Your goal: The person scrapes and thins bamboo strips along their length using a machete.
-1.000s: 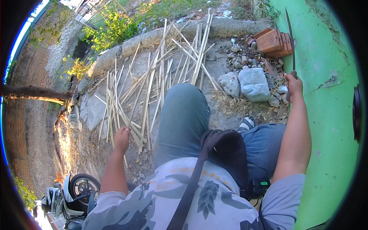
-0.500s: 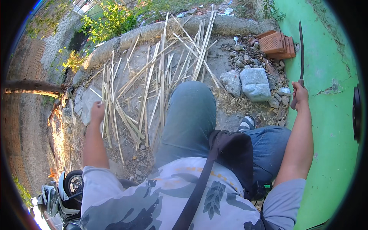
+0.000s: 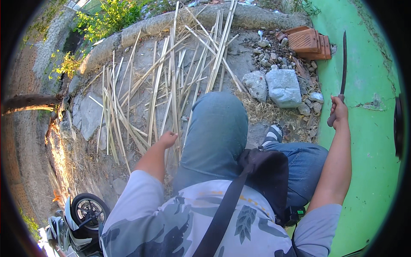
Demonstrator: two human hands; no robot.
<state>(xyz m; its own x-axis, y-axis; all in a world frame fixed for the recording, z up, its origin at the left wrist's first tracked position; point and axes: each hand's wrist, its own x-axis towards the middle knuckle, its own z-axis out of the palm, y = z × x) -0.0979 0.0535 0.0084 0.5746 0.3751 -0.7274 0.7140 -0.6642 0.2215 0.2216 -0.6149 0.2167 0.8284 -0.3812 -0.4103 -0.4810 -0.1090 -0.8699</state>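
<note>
Held upright in my right hand (image 3: 340,110) is a machete (image 3: 344,64) with a long dark blade and a brown handle, close to the green wall. My fingers wrap round its handle, and the blade points away from me. My left hand (image 3: 168,139) is closed beside my raised knee, over the near ends of the strips. Whether anything is inside its fingers is hidden. Several long, pale split strips (image 3: 157,85), which look like bamboo, lie crisscrossed on the ground in front of me.
A pale stone block (image 3: 283,88) and a rough rock (image 3: 255,85) lie ahead, near stacked orange roof tiles (image 3: 308,43) and rubble. A concrete kerb (image 3: 158,26) crosses the far side. The green wall (image 3: 364,141) bounds the right; a motorbike (image 3: 87,214) stands at lower left.
My left hand has moved right and nearer, from the left-hand strips to beside my knee. The machete, still in my right hand, has shifted slightly right and lower in view.
</note>
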